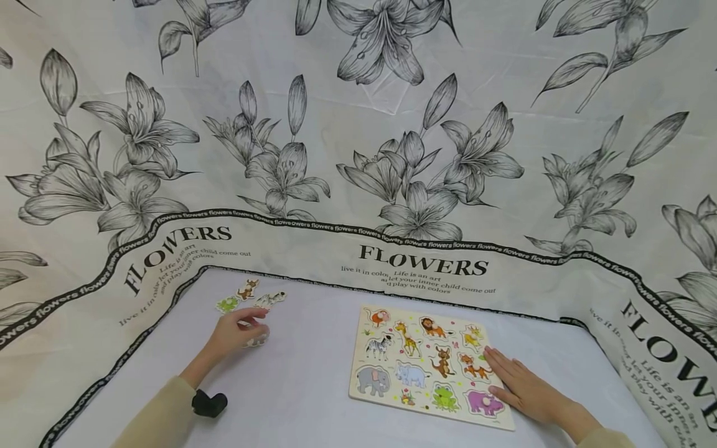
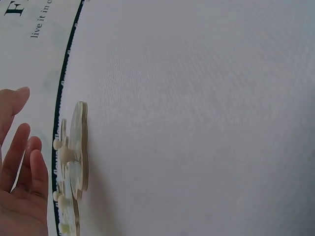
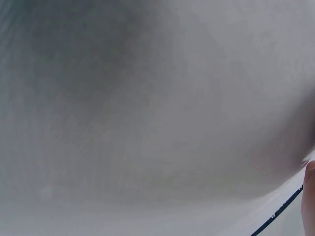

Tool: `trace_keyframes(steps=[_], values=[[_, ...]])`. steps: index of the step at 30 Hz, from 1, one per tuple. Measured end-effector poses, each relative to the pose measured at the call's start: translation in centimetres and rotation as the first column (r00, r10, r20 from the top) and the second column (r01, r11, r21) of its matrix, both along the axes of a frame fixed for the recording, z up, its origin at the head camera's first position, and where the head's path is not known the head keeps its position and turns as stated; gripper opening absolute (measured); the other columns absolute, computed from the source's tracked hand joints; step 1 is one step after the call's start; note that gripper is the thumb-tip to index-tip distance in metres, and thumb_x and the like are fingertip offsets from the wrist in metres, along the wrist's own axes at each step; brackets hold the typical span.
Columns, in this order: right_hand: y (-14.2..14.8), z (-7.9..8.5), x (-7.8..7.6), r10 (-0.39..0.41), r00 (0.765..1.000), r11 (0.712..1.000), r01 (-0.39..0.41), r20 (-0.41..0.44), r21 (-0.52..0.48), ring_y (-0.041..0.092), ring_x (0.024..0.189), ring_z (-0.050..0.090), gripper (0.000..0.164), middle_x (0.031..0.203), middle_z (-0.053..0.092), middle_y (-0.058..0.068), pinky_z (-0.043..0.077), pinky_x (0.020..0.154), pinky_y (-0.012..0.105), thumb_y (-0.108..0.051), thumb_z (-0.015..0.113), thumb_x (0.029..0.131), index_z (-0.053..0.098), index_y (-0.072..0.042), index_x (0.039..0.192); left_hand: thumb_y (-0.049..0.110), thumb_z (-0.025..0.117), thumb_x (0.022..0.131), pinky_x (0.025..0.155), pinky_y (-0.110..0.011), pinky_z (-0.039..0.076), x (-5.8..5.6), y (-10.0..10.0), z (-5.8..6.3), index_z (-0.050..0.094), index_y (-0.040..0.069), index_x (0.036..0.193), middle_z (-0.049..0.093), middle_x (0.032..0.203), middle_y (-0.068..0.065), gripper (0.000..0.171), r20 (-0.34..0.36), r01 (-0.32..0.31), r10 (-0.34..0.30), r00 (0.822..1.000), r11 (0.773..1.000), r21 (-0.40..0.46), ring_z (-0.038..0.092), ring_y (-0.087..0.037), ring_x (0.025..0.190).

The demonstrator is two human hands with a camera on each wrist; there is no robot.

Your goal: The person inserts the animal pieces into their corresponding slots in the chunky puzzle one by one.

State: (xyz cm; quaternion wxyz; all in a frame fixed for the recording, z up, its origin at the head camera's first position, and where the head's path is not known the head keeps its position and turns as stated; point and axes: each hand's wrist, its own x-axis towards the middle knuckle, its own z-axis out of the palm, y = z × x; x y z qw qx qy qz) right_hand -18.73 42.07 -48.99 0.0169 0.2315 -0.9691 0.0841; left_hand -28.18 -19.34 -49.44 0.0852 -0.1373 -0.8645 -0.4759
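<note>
Above a small group of animal puzzle pieces at the left, my left hand [image 1: 238, 331] hovers with its fingers loosely bent and thumb apart, nothing between them. A greyish piece [image 1: 259, 340] lies just beside its fingers, partly hidden by them. Beyond are a kangaroo piece [image 1: 248, 289], a green frog piece [image 1: 228, 303] and a zebra piece [image 1: 271, 300]. The left wrist view shows a knobbed piece [image 2: 78, 147] close to the fingers [image 2: 17, 152]. Over at the right, my right hand [image 1: 523, 386] rests with extended fingers on the right edge of the wooden animal puzzle board [image 1: 392, 404].
A white cloth with a black printed border [image 1: 313, 288] covers the table and rises behind as a flowered backdrop [image 1: 414, 168]. A black strap-like object [image 1: 210, 404] sits at my left wrist. White cloth [image 1: 297, 386] lies between the pieces and the board.
</note>
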Motion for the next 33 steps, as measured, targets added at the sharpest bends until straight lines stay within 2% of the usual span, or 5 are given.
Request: trace_keyframes(steps=[6, 10, 16, 22, 33], values=[[0.2, -0.2, 0.0, -0.004, 1.0, 1.0, 0.004, -0.001, 0.0, -0.025, 0.129, -0.018, 0.067, 0.151, 0.035, 0.022, -0.017, 0.099, -0.001, -0.045, 0.048, 0.097, 0.033, -0.002, 0.147, 0.024, 0.078, 0.08, 0.076, -0.022, 0.051, -0.2, -0.8, -0.4, 0.068, 0.008, 0.115, 0.07, 0.111, -0.012, 0.04, 0.016, -0.048, 0.048, 0.999, 0.999, -0.026, 0.062, -0.013, 0.09], [0.0, 0.0, 0.1, -0.003, 1.0, 1.0, 0.003, -0.004, -0.003, -0.025, 0.129, -0.018, 0.067, 0.15, 0.035, 0.023, -0.017, 0.099, -0.001, -0.044, 0.048, 0.097, 0.033, -0.002, 0.147, 0.024, 0.079, 0.079, 0.076, -0.022, 0.051, -0.3, -1.4, -0.8, 0.068, 0.009, 0.115, 0.07, 0.11, -0.011, 0.041, 0.006, -0.025, 0.026, 1.0, 0.999, -0.036, 0.062, -0.009, 0.087], [-0.1, 0.3, 0.1, 0.011, 1.0, 1.0, -0.011, -0.025, -0.005, -0.025, 0.129, -0.017, 0.066, 0.15, 0.037, 0.023, -0.017, 0.1, 0.0, -0.042, 0.05, 0.097, 0.035, -0.001, 0.147, 0.019, 0.078, 0.079, 0.072, -0.021, 0.051, -0.4, -2.2, -1.4, 0.068, 0.004, 0.113, 0.071, 0.106, -0.013, 0.039, 0.021, 0.025, -0.024, 0.999, 0.999, -0.027, 0.06, 0.0, 0.081], [-0.1, 0.2, 0.1, -0.003, 1.0, 1.0, 0.003, -0.006, -0.011, -0.026, 0.128, -0.017, 0.067, 0.15, 0.036, 0.023, -0.017, 0.099, -0.001, -0.043, 0.049, 0.097, 0.034, -0.002, 0.147, 0.019, 0.079, 0.078, 0.068, -0.02, 0.051, -0.6, -2.5, -1.6, 0.067, 0.001, 0.112, 0.071, 0.101, -0.014, 0.04, 0.034, 0.039, -0.038, 0.999, 0.999, -0.022, 0.06, 0.0, 0.077], [0.0, 0.0, 0.0, 0.0, 1.0, 1.0, 0.0, -0.006, -0.008, -0.025, 0.129, -0.017, 0.067, 0.15, 0.035, 0.024, -0.016, 0.101, 0.0, -0.043, 0.049, 0.098, 0.033, -0.002, 0.147, 0.015, 0.08, 0.076, 0.068, -0.018, 0.049, -0.8, -2.9, -1.6, 0.068, 0.002, 0.11, 0.07, 0.097, -0.01, 0.038, 0.044, 0.013, -0.01, 0.999, 0.997, -0.07, 0.057, 0.001, 0.076]])
